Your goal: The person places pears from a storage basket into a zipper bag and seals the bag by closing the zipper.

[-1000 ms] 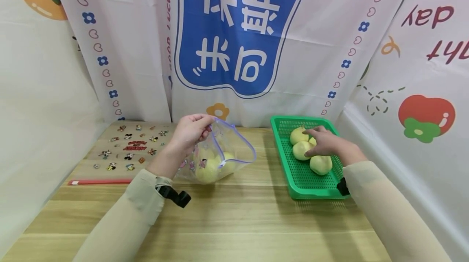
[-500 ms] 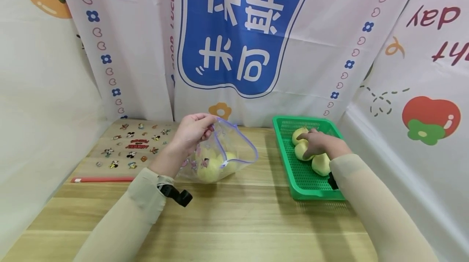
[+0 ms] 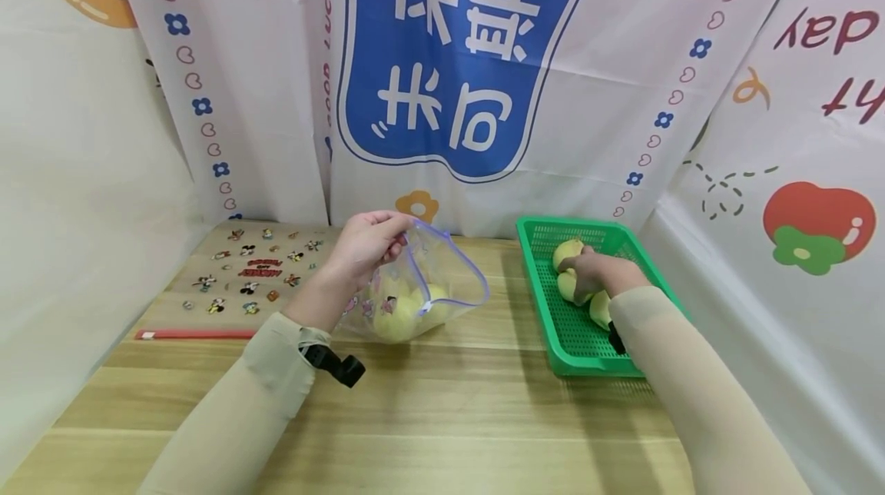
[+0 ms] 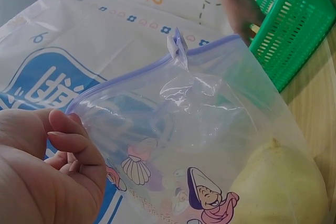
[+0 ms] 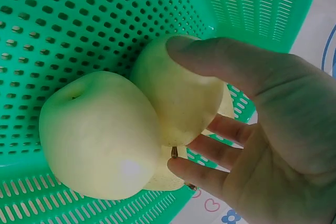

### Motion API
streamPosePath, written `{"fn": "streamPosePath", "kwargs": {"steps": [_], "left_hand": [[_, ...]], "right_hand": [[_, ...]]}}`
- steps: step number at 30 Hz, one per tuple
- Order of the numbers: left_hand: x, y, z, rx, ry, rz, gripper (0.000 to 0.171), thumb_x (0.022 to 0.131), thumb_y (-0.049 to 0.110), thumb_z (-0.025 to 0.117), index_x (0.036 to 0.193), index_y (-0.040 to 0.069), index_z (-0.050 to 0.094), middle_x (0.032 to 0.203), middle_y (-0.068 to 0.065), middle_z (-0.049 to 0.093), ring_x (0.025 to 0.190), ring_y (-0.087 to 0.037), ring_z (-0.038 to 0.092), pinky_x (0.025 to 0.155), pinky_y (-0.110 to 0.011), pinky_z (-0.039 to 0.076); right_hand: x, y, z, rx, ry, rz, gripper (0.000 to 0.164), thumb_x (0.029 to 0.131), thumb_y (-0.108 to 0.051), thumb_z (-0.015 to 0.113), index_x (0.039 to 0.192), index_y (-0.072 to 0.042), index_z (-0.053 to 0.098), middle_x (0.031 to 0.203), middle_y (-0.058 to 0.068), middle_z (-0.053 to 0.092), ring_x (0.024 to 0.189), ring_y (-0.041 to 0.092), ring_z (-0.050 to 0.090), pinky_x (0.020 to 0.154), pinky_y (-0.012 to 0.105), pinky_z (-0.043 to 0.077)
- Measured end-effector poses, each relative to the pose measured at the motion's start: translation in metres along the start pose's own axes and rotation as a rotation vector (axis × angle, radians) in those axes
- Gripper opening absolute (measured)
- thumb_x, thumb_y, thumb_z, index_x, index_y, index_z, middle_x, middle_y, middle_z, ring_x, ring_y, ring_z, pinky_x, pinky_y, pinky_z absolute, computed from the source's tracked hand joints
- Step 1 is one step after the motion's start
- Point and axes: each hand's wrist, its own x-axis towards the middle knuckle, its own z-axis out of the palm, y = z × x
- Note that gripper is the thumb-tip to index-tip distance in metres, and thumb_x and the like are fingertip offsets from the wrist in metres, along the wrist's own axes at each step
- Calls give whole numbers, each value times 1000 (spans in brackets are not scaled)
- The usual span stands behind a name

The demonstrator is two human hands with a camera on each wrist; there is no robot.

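Note:
My left hand (image 3: pixel 362 249) pinches the rim of a clear zip bag (image 4: pixel 152 135) with a purple edge and cartoon prints. The bag's mouth stands open, and pale yellow pears (image 3: pixel 396 320) lie inside it on the table. My right hand (image 3: pixel 603 274) reaches into a green plastic basket (image 3: pixel 542 318) on the right. In the right wrist view, its thumb lies over one pear (image 5: pixel 184 98) and its fingers curl around the other side, gripping it. A second pear (image 5: pixel 100 135) sits right beside that one. Others are partly hidden behind the held pear.
A flat brown translucent zip bag (image 3: pixel 259 272) with cartoon prints and a red slider strip (image 3: pixel 197 334) lies on the left of the wooden table (image 3: pixel 442 418). Printed white cloth (image 3: pixel 608 57) hangs behind and along both sides.
My right hand has moved slightly left and deeper into the basket, closing around a pear. My left hand keeps its hold on the bag's rim. The head view has shifted slightly.

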Motion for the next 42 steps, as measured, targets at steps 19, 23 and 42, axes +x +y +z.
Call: {"fn": "streamPosePath", "kwargs": {"steps": [19, 23, 42], "left_hand": [[-1, -2, 3, 2, 0, 12, 27, 109, 19, 66, 123, -3, 73, 73, 6, 61, 59, -4, 53, 55, -15, 45], [0, -2, 3, -6, -3, 11, 27, 109, 19, 66, 124, -3, 73, 73, 5, 61, 59, -4, 53, 55, -15, 45], [0, 0, 0, -8, -7, -2, 28, 110, 19, 65, 126, -2, 73, 74, 5, 61, 59, -4, 53, 54, -15, 44]], "right_hand": [[-5, 10, 4, -11, 90, -150, 74, 97, -9, 78, 165, -11, 48, 167, 37, 41, 155, 60, 36, 125, 73, 38], [-14, 14, 0, 11, 186, -218, 74, 96, -7, 78, 164, -9, 49, 156, 39, 49, 142, 55, 52, 113, 68, 50], [-41, -4, -28, 70, 729, -309, 73, 102, -4, 70, 168, -18, 43, 164, 34, 40, 148, 59, 42, 117, 79, 41]]}}
